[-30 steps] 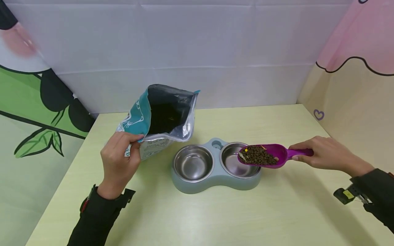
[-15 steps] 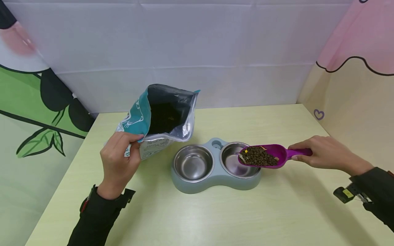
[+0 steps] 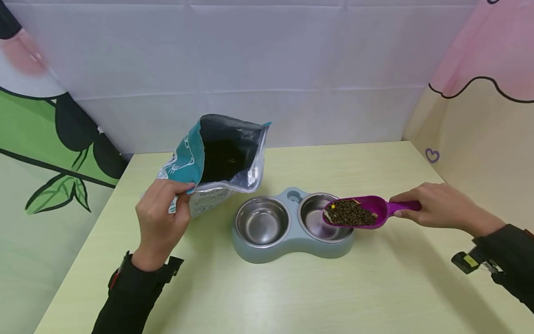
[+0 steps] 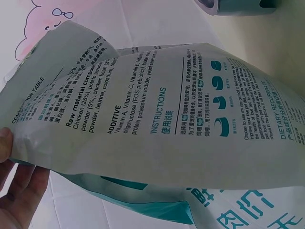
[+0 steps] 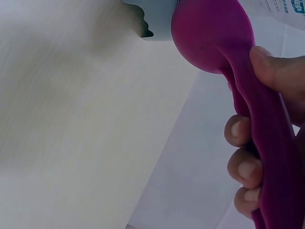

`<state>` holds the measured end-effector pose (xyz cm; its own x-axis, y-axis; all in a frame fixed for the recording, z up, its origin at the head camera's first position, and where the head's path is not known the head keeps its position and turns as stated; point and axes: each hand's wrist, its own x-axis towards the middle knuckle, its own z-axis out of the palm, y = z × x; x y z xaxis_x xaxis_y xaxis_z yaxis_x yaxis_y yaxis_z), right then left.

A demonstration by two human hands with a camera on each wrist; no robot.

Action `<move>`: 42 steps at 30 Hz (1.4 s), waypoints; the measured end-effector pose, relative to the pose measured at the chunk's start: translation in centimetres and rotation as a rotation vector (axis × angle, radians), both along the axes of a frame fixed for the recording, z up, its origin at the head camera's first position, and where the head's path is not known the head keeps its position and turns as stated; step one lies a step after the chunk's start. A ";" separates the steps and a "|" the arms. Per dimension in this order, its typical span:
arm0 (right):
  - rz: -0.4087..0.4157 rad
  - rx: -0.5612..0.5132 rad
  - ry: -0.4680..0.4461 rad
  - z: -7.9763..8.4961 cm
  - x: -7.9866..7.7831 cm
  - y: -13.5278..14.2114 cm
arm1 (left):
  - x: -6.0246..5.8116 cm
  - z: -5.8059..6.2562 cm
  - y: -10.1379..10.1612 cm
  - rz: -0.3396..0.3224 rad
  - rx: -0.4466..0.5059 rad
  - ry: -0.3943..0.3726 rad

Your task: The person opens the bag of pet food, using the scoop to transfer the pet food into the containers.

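Observation:
My left hand [image 3: 162, 218] pinches the near rim of a teal and white pet food bag [image 3: 183, 160], whose silvery mouth gapes upward with dark contents inside. Printed text covers the side of the bag [image 4: 143, 114] in the left wrist view. On the right, my right hand [image 3: 442, 206] grips the handle of a magenta scoop [image 3: 377, 208], fingers wrapped round it in the right wrist view. Brown kibble [image 3: 349, 212] with a few yellow bits fills the scoop's front. The scoop overlaps the right steel bowl [image 3: 314, 218] of a grey-blue double feeder [image 3: 292, 248]. Its left steel bowl [image 3: 262, 221] shows a bare bottom.
The feeder stands mid-table on a pale wood-look table [image 3: 275, 301]. Behind it hangs a creased white cloth [image 3: 267, 55]. Printed cartoon panels flank both sides, and a beige wall panel [image 3: 479, 153] borders the right edge.
Almost nothing differs. My right hand has shifted very slightly, while the scoop, bag and left hand keep their places.

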<state>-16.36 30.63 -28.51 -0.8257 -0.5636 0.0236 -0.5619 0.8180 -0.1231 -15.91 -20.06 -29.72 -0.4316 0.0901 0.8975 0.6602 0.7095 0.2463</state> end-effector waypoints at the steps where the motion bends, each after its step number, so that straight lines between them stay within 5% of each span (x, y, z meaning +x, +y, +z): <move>1: 0.002 0.002 -0.001 0.1 0.0 0.0 | 0.0 0.0 0.0 0.000 0.000 0.000; 42: -0.004 0.087 -0.003 1.4 -0.8 -1.2 | 0.1 0.1 0.0 -0.008 -0.009 0.007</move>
<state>-17.14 29.44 -27.13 -0.8281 -0.5598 -0.0279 -0.5580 0.8281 -0.0528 -15.78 -20.09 -29.64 -0.4242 0.1014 0.8999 0.6675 0.7066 0.2350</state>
